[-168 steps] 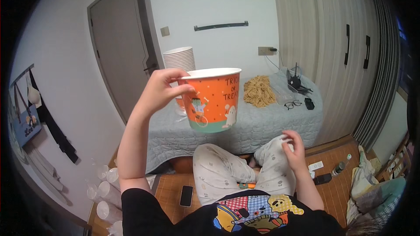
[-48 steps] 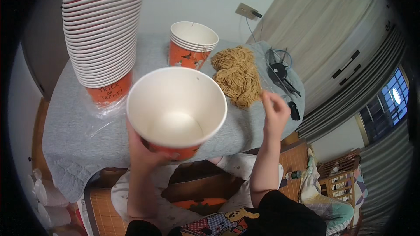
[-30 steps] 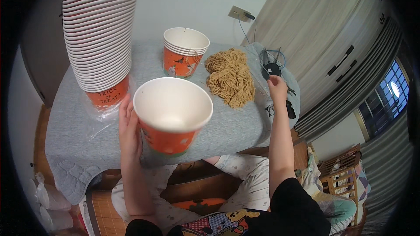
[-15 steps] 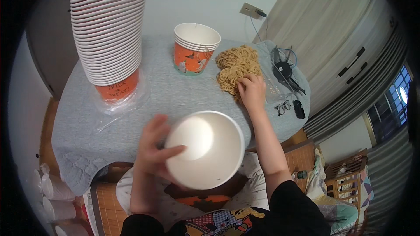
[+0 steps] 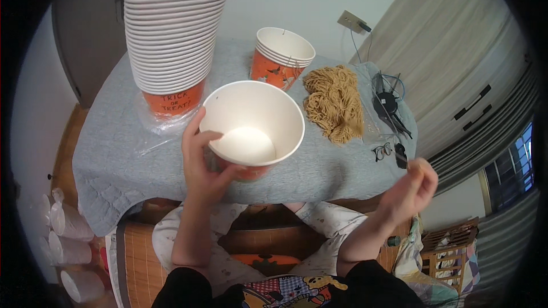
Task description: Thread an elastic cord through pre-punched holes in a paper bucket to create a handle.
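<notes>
Far L of the held bucket [image 5: 254, 120], below desk [image 5: 125, 165] level: pale wrapped tubs [image 5: 71, 249]. Closer on its L, tall stack [image 5: 171, 51] of orange buckets w/ white rims. L hand [image 5: 204, 174] grips the held bucket's near-L side, a finger over the rim, thumb outside; axis approx. upright, mouth tipped toward the person. Can't tell if its base touches the desk. Just beyond it, slightly R: nested buckets [image 5: 279, 60]. R of it & a bit beyond: tan yarn [image 5: 335, 102]. Further R, glasses [image 5: 382, 151], then R hand [image 5: 410, 190] mid-air, fingertips pinched narrow; contents unclear. Held bucket lies L of R hand, well apart; L hand's nearer, on it.
</notes>
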### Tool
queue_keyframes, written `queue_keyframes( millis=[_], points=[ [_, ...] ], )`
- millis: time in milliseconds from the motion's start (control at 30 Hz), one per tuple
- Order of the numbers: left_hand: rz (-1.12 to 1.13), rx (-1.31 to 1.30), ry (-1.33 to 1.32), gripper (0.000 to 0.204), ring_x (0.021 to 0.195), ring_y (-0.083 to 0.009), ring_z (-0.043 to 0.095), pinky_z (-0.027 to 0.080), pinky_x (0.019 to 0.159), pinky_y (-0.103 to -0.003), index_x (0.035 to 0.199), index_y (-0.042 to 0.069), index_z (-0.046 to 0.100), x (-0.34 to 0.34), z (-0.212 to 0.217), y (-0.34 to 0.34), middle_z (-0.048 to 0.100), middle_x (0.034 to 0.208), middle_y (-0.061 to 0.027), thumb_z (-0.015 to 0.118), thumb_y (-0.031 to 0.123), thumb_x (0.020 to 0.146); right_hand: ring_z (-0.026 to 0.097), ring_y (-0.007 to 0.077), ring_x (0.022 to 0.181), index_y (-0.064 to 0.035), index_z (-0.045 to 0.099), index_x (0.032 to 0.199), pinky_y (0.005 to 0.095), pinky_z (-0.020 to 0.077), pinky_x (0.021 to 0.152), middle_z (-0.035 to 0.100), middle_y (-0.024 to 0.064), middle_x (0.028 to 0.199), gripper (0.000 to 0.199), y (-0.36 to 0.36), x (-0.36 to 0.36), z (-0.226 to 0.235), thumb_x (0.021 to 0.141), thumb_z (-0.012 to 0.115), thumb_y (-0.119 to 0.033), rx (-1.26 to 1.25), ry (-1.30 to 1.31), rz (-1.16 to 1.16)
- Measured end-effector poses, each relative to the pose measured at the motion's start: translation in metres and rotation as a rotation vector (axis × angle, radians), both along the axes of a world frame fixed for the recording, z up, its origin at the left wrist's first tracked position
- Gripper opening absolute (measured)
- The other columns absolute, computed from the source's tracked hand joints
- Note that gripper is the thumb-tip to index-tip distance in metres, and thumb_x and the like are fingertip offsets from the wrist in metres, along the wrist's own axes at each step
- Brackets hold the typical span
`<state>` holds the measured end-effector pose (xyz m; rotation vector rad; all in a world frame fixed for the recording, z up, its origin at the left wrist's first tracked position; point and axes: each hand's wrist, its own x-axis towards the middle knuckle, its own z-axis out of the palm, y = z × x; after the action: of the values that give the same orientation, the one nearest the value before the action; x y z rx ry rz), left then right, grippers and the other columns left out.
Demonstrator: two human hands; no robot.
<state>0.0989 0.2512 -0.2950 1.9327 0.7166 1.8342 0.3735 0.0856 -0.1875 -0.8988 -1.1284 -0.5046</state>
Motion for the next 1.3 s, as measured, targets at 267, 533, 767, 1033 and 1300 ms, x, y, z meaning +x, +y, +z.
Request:
queue_keyframes(
  millis=[267,533,767,1033,1300],
  points=[
    [-0.113,0.073,-0.039,0.067,0.136,-0.0385,0.035,0.028,0.11,-0.046,0.135,0.006,0.044,-0.008,-0.004,0.02,0.033,0.147,-0.0266,0.066,0.047,0.086,0.057,0.0145,0.072,0.0023,0.057,0.095,0.0259,0.0468,0.066,0.06,0.0099,0.083,0.008,-0.028,-0.04,-0.025,0.088,0.059,0.001,-0.583,0.166,0.398],
    [0.115,0.077,0.005,0.055,0.136,-0.032,0.036,0.033,0.108,-0.045,0.138,0.005,0.041,-0.022,-0.004,0.015,0.032,0.148,-0.0215,0.055,0.036,0.095,0.06,0.0154,0.069,0.0004,0.049,0.1,0.0274,0.05,0.066,0.058,0.0094,0.08,0.005,-0.024,-0.051,-0.045,0.096,0.05,0.0,-0.71,0.408,0.768],
    [0.247,0.303,0.351,0.04,0.119,-0.0347,0.047,0.039,0.098,-0.047,0.105,0.012,0.063,-0.009,0.034,-0.047,0.05,0.13,-0.0166,0.077,0.037,0.077,0.048,0.0076,0.059,-0.0029,0.047,0.103,0.0198,0.0385,0.052,0.054,0.0051,0.082,0.005,-0.016,-0.068,-0.052,0.098,0.048,-0.004,-0.823,0.528,0.906],
    [0.128,0.209,0.188,0.038,0.118,-0.0385,0.049,0.04,0.097,-0.047,0.093,0.01,0.061,-0.011,0.02,-0.02,0.049,0.133,-0.0179,0.084,0.021,0.064,0.045,0.0056,0.06,-0.0037,0.047,0.102,0.0192,0.0405,0.056,0.061,0.0181,0.108,0.004,-0.006,-0.072,-0.06,0.098,0.047,-0.005,-0.754,0.587,1.009],
    [-0.484,0.071,0.421,0.036,0.083,-0.0243,0.058,0.042,0.069,-0.04,0.108,0.011,0.062,-0.025,0.04,-0.081,0.061,0.092,-0.0049,0.071,0.032,0.079,0.052,0.0111,0.071,-0.0033,0.05,0.098,0.0238,0.047,0.072,0.046,0.0297,0.136,0.009,-0.02,-0.094,-0.058,0.091,0.052,-0.001,-0.672,0.251,0.813]
  ],
)
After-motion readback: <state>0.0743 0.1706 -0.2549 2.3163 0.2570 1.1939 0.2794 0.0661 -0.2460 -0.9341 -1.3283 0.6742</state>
